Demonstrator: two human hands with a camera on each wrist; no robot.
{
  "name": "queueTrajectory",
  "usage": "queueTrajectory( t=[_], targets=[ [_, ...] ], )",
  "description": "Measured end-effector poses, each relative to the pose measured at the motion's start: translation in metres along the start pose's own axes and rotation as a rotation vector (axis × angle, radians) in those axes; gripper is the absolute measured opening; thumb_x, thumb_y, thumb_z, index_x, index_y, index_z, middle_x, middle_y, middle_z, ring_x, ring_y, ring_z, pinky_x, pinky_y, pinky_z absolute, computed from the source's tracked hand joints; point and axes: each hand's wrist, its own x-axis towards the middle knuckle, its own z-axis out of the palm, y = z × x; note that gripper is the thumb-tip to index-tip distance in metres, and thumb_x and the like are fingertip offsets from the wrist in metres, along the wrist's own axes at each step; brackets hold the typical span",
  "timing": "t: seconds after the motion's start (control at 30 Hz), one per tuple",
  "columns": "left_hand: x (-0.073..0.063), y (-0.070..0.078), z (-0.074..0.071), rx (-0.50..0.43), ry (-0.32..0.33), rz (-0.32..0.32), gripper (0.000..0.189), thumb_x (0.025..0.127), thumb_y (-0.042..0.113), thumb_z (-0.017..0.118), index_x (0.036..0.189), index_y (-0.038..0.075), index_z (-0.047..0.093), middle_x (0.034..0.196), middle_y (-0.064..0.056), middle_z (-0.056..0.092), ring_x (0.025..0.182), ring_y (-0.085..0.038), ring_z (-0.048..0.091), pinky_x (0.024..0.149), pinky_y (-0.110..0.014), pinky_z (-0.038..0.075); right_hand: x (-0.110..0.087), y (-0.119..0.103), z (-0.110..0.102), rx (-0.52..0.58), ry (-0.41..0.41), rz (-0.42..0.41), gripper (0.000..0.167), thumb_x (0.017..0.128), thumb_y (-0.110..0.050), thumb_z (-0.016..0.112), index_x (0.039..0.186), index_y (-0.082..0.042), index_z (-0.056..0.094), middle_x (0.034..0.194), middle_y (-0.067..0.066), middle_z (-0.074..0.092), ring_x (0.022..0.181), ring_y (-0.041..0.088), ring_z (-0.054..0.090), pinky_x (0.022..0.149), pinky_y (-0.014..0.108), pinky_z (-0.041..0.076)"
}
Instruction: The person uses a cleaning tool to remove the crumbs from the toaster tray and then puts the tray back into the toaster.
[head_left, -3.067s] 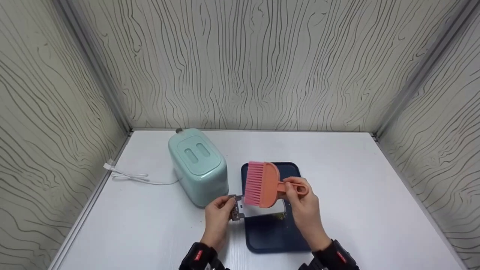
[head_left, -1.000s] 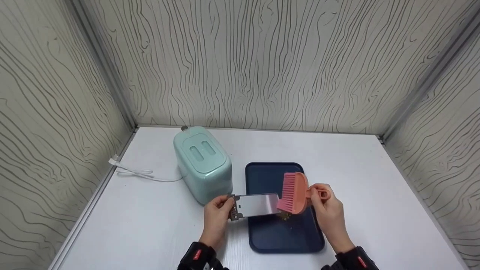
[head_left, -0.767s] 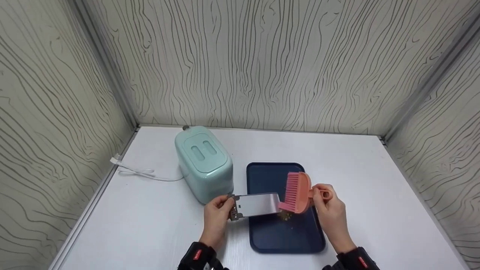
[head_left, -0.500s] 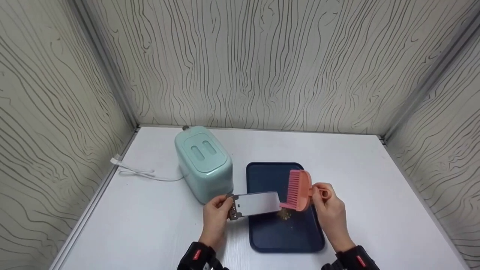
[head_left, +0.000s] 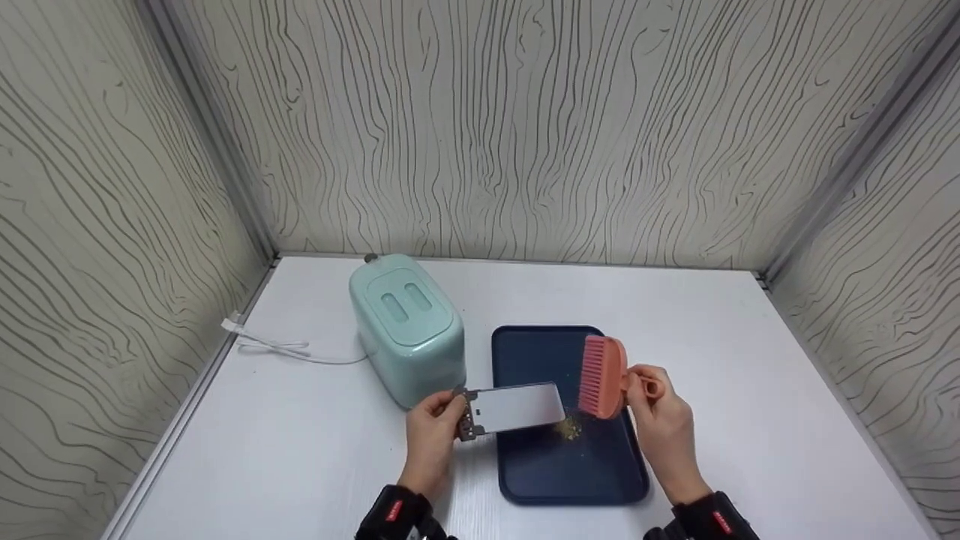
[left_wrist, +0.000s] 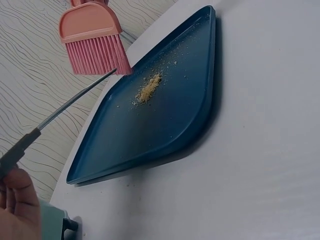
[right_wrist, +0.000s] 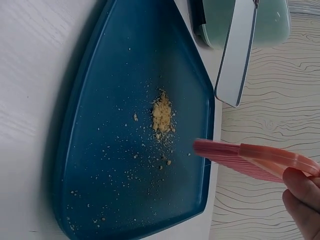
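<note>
My left hand [head_left: 433, 444] pinches the dark end of a toaster's crumb tray [head_left: 519, 407], a flat silvery metal piece whose far end hangs over a navy tray [head_left: 570, 476]. By its looped handle, my right hand [head_left: 664, 426] grips a small pink-bristled brush [head_left: 611, 379] with an orange body. The brush is just right of the crumb tray's end, apart from it. On the navy tray lies a small heap of yellowish crumbs [right_wrist: 161, 115], with finer bits scattered around in the right wrist view. The left wrist view catches the crumb tray almost edge-on.
A mint-green toaster [head_left: 409, 330] stands left of the navy tray, close behind my left hand. Its white cord [head_left: 277, 346] runs left across the white table [head_left: 300, 450]. Wood-patterned panels [head_left: 480, 135] enclose the back and sides.
The brush was over the crumb tray at first, then moved right to its end. Now it is slightly higher and its bristles have come away. The left hand keeps its hold.
</note>
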Motion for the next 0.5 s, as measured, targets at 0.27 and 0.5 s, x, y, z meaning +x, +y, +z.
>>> queueTrajectory(
  t=[0.27,0.5],
  targets=[
    [-0.001,0.001,0.004,-0.004,-0.016,0.004,0.021,0.092,0.007,0.07,0.106,-0.008,0.069,0.082,-0.005,0.066,0.068,-0.012,0.058,0.059,-0.023,0.05,0.003,-0.007,-0.004,0.009,0.059,0.021,0.014,0.1,-0.001,0.059,0.112,0.005,0.065,0.083,0.009,0.074,0.069,-0.001,0.064,0.06,0.01,0.045],
    [-0.002,-0.001,0.003,0.009,-0.027,0.014,0.023,0.092,0.007,0.069,0.109,-0.01,0.069,0.084,-0.006,0.067,0.068,-0.012,0.06,0.058,-0.023,0.051,0.002,-0.021,-0.002,0.116,0.058,-0.009,0.014,0.1,0.004,0.058,0.112,0.007,0.064,0.09,0.013,0.075,0.077,0.002,0.069,0.066,0.011,0.052]
  ],
)
